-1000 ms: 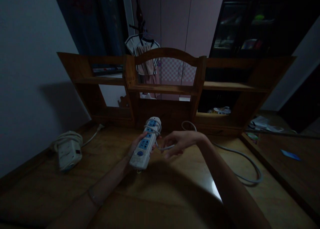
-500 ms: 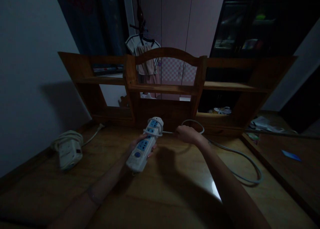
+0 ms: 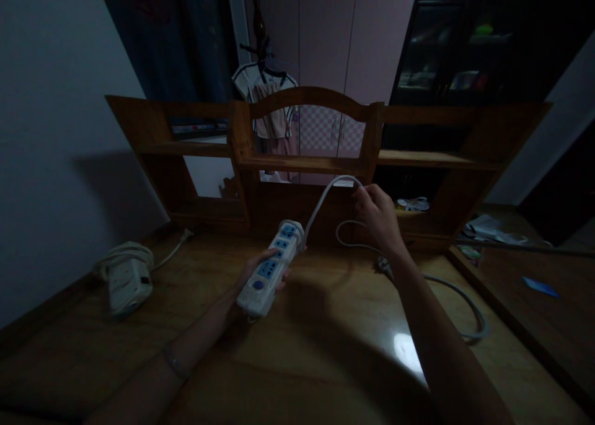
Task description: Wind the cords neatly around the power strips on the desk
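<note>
My left hand [image 3: 255, 267] grips a white power strip [image 3: 273, 269] with blue sockets, tilted above the wooden desk. Its thumb lies on the socket face and fingertips show at the far side. The strip's grey-white cord [image 3: 320, 203] wraps its upper end, then arcs up to the right. There my right hand [image 3: 377, 214] pinches the cord, raised in front of the shelf. More cord hangs in a loop below that hand and curves over the desk on the right. The cord's plug [image 3: 383, 265] shows beside my right forearm, partly hidden by it.
A second white power strip [image 3: 130, 284] with its cord coiled on top lies on the desk [image 3: 297, 363] at left. Along the desk's back stands a wooden shelf [image 3: 307, 163]. A blue card [image 3: 540, 287] lies on the lower surface at right. Clothes [image 3: 274, 106] hang behind the shelf.
My right hand has risen and moved right, drawing the cord into an arc. The loop across the strip's sockets now sits round its upper end. My left hand stays nearly still.
</note>
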`<state>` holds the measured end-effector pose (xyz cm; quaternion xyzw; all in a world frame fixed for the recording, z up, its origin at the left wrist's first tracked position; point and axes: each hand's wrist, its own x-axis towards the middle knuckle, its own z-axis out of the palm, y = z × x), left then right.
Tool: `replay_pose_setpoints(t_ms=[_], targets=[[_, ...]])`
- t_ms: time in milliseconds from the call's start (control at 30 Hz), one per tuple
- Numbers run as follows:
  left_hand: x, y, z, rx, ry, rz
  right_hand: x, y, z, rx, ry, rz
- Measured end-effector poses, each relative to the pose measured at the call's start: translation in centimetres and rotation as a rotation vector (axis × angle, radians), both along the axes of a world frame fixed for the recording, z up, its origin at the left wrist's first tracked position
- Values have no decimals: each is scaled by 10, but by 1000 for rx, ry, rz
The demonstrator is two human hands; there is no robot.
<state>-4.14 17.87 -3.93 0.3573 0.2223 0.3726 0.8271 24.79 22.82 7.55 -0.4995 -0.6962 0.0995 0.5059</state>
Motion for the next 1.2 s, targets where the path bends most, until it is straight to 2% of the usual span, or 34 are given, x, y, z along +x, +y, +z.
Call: replay_pose_setpoints(t_ms=[100,200,333,467,567,667,767,867,967,1067,1133,1200], targets=[[-1,7,4,78,-128,142,15,6,0,-128,-146,17],[-4,13,1,86,-163,177,22,6,-3,-275,-292,82],[-4,12,-4,67,-179,110,17,2,-12,-453,-506,122],[2,1,0,63,-181,58,6,0,-25,-630,-696,107],[7,-9,5,82,-199,7,1,3,-36,-770,-776,109],[7,-16,4,90,-192,-128,-2,6,-41,-849,-779,118],[2,-21,-2,55,-105,-308,-3,5,-37,-789,-684,98],[-2,-30,-3,0,41,-447,-4,2,-28,-619,-497,62],[1,-39,4,-59,216,-523,-4,0,-18,-424,-255,48],[6,-41,7,-45,291,-516,-5,-1,-7,-275,-25,38],[8,-38,3,-16,294,-455,-3,-2,2,-197,146,57],[9,-32,-4,-28,302,-391,4,-4,12,-113,380,135]])
